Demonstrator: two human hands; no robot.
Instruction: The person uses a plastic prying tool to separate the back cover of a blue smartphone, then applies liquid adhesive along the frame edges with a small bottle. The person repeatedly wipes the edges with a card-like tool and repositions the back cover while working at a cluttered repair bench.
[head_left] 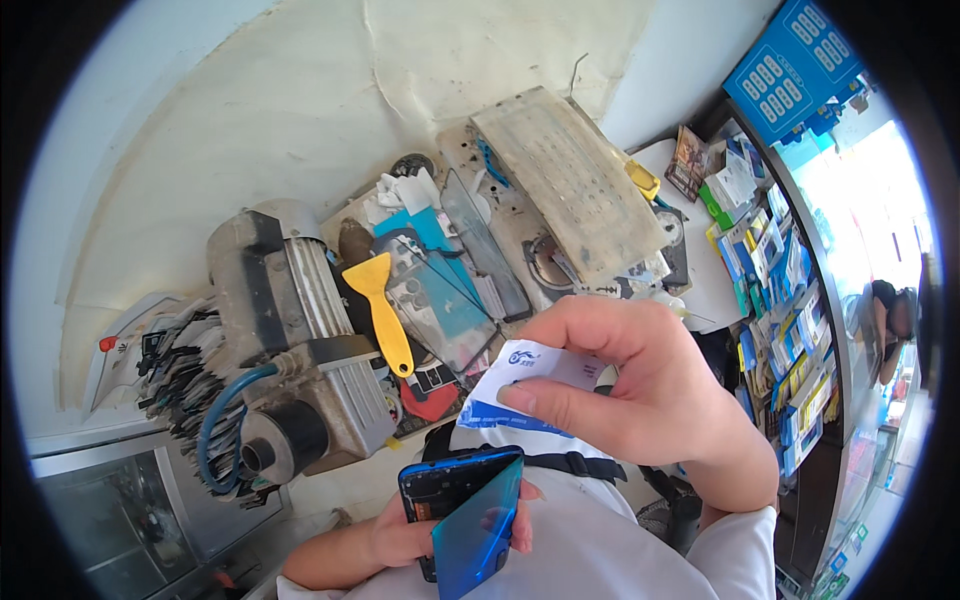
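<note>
Low in the head view, my left hand (395,535) grips a smartphone (425,485) with its dark inside showing. The phone's glossy blue back cover (485,530) stands tilted away from the body along one side. My left thumb lies at the gap, and the fingertips show beyond the cover's far side. Higher up and to the right, my right hand (650,390) pinches a small white packet with a blue band (540,365) between thumb and fingers. The packet is above the phone, apart from it. Whatever may be inside the packet is hidden.
A cluttered bench holds a yellow scraper (383,310), a motor-like pump with a blue hose (310,360), a worn metal plate (570,180) and a blue mat (455,290). Flat parts (185,385) are stacked at the left. Packaged goods (785,340) fill a rack at right.
</note>
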